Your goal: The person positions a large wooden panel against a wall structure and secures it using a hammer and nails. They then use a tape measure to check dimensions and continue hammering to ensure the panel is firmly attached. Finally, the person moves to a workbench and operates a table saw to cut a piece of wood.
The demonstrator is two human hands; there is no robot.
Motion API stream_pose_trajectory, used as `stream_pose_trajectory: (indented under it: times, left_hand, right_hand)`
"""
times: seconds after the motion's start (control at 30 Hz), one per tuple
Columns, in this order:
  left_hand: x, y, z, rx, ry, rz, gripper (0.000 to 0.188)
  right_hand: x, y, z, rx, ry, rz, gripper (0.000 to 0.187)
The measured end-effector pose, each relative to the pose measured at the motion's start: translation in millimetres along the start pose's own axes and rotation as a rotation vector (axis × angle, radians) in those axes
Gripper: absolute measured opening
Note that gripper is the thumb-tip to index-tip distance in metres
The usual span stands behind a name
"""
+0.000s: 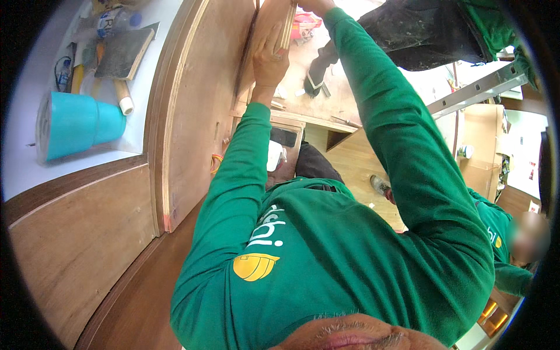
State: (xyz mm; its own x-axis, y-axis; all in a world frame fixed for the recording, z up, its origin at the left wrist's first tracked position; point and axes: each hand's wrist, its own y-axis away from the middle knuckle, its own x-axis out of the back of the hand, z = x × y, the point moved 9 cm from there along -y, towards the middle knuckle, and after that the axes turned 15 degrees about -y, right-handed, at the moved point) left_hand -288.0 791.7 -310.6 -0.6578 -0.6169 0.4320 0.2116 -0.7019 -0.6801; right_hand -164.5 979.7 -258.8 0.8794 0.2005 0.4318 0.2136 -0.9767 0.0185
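My left hand [269,64] reaches up beside a tall wooden panel [201,87], its fingers closed against a narrow plywood piece [284,29] with a layered edge. That piece runs up past the upper edge of the view. Close to the piece's upper end, my right hand [316,6] is partly cut off by the view's edge. Its visible fingers look curled, but what they hold cannot be made out. Both arms are stretched forward in green sleeves.
On a white shelf at left lie a turquoise cup [81,125], a dark flat board [125,52], a plastic bottle [111,22] and tools. A person in dark trousers [423,32] is at upper right, near a metal ladder [478,87]. Another green-clad person [490,224] is at right.
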Motion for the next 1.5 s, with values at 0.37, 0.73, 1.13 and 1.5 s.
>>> stream_pose_trajectory:
  times: [0.37,0.73,1.13,1.5]
  left_hand:
    - [-2,9,-29,-0.137,-0.011,-0.064,0.042]
    - [3,5,-11,-0.079,-0.160,-0.039,0.069]
    - [-2,7,2,-0.116,0.107,-0.022,0.041]
    - [2,-8,2,-0.055,-0.018,-0.019,0.050]
  right_hand:
    - [-65,190,-36,0.137,0.160,0.082,0.059]
    - [-35,149,-39,0.183,0.096,0.143,0.057]
    - [-48,196,-28,0.231,0.137,0.140,0.058]
    - [-29,84,-17,0.287,0.284,0.092,0.038]
